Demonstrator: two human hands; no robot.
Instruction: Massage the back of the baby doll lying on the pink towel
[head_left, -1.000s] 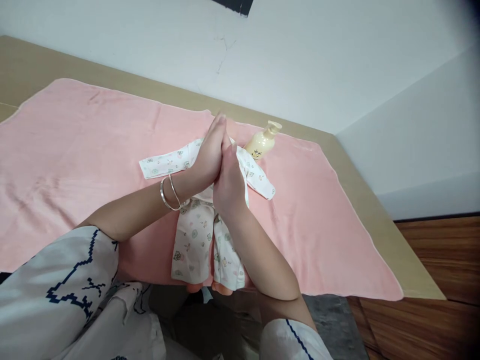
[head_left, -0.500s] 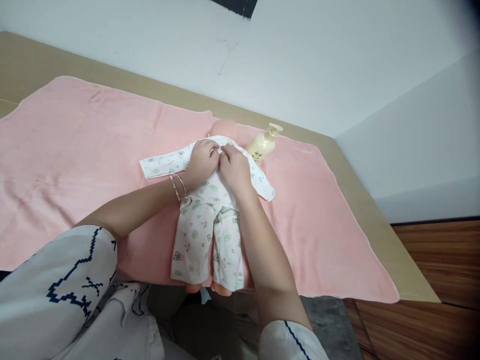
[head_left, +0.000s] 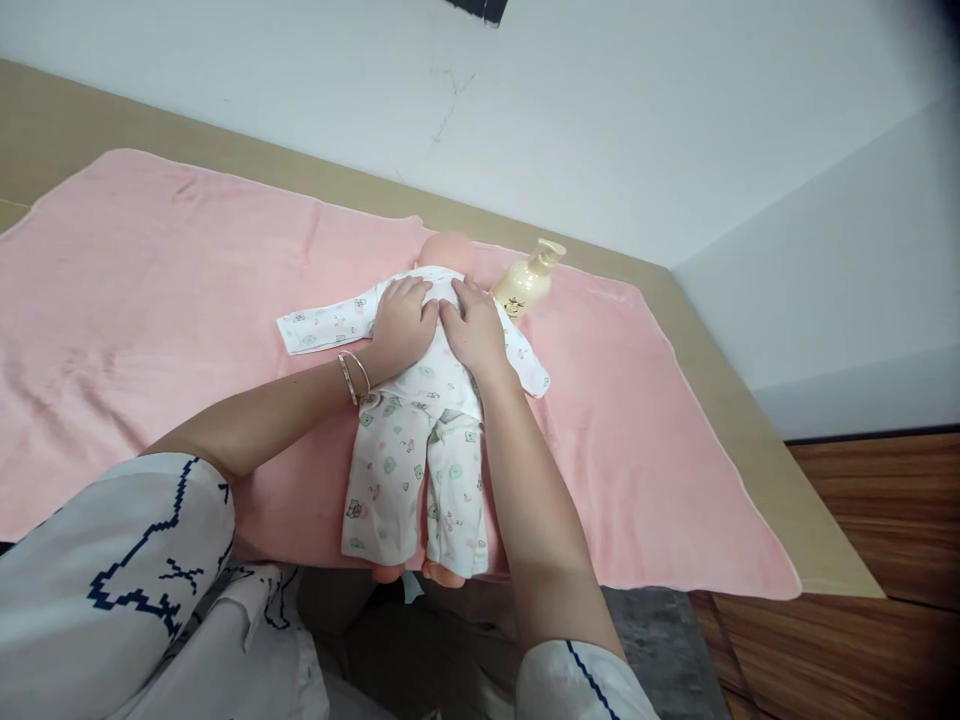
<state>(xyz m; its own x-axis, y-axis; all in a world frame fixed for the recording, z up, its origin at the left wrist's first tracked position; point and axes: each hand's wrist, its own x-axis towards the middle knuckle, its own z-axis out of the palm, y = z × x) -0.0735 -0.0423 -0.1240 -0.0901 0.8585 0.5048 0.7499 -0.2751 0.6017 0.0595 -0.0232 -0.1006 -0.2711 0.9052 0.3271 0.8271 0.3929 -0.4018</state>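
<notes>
A baby doll (head_left: 420, 440) lies on a pink blanket (head_left: 150, 300), dressed in a white printed suit, its head at the far end and its bare feet at the near edge. My left hand (head_left: 401, 325), with two bangles on the wrist, rests flat on the doll's upper torso. My right hand (head_left: 474, 330) lies flat beside it on the same part of the suit. Both hands have their fingers stretched out and hold nothing. The suit's left sleeve (head_left: 322, 325) lies spread out flat to the side.
A cream pump bottle (head_left: 527, 280) stands on the blanket just right of the doll's head. The blanket covers a tan table (head_left: 757, 430) set against a white wall. Wooden floor (head_left: 885, 560) shows at the right.
My hands were raised and pressed palm to palm above the doll. They came down onto its chest and now lie flat, fingers stretched out.
</notes>
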